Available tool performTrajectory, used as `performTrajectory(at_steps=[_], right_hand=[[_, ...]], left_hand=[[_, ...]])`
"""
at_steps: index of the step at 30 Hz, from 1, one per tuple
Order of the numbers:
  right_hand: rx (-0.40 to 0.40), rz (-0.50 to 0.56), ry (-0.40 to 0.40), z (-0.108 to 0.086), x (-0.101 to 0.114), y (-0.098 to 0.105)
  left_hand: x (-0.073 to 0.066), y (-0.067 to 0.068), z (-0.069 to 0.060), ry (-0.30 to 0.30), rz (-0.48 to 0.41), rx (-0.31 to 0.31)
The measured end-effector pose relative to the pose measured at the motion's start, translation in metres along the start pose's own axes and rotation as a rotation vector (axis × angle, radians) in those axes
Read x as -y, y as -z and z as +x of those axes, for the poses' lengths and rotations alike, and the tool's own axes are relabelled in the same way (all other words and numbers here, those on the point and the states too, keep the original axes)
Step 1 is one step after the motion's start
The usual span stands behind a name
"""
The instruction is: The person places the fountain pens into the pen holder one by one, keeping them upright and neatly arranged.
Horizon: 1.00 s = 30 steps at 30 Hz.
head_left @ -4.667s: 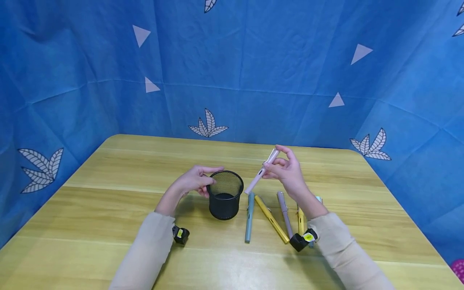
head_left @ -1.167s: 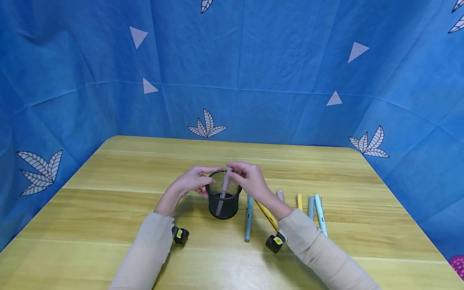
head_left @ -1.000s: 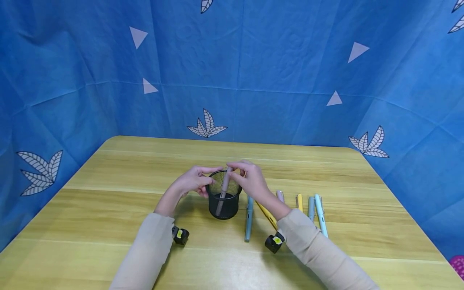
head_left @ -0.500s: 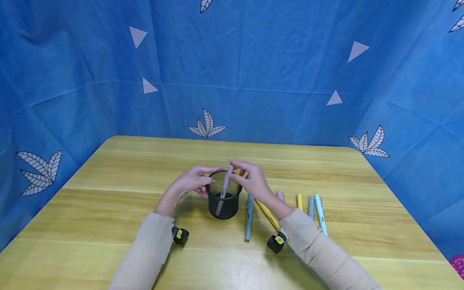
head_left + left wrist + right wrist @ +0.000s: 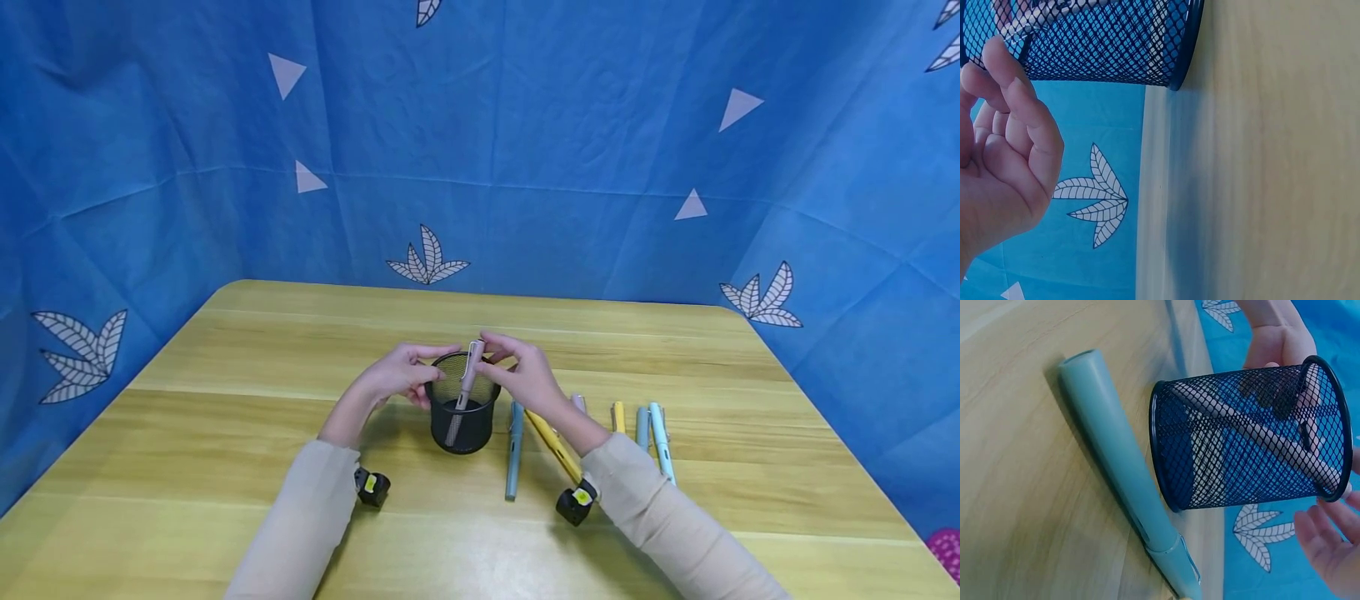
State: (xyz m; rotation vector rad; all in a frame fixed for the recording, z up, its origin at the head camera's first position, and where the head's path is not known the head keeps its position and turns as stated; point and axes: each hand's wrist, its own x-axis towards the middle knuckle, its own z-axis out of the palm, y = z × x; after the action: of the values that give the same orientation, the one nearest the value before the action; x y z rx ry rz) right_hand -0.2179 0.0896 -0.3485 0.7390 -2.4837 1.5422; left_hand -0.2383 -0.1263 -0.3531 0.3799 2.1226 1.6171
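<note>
head view: right hand [image 5: 527,379] pinches the pale pen [image 5: 469,377], tilted inside the mesh cup [image 5: 477,429] the left hand [image 5: 400,372] grips, insertion seemingly nearly done, next move calling for a gentle release.

The sleeved forearms [image 5: 298,512] angled inward; the left hand [image 5: 401,372] held its index finger [image 5: 441,351] straight, while the right hand [image 5: 527,375] directed its thumb [image 5: 497,372] and index finger leftward.

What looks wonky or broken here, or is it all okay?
Nothing looks spilled or broken. The pinkish pen leans in the black mesh cup instead of standing straight, and the yellow pen beside the teal pen lies slanted, not lined up with it, so things look slightly crooked.
</note>
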Motion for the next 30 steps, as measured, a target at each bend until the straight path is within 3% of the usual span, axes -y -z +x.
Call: performTrajectory(at_steps=[10, 20, 24, 30], right_hand=[[0.039, 0.071, -0.046, -0.003, -0.003, 0.003], [0.027, 0.075, -0.020, -0.010, -0.006, 0.005], [0.018, 0.091, -0.048, -0.012, -0.006, 0.007], [0.026, 0.099, -0.067, -0.021, 0.013, 0.014]], left_hand=[[-0.001, 0.000, 0.001, 0.000, 0.015, -0.005], [0.000, -0.001, 0.001, 0.006, 0.004, -0.010], [0.000, -0.001, 0.001, 0.009, 0.000, -0.011], [0.000, -0.001, 0.000, 0.003, -0.001, -0.011]])
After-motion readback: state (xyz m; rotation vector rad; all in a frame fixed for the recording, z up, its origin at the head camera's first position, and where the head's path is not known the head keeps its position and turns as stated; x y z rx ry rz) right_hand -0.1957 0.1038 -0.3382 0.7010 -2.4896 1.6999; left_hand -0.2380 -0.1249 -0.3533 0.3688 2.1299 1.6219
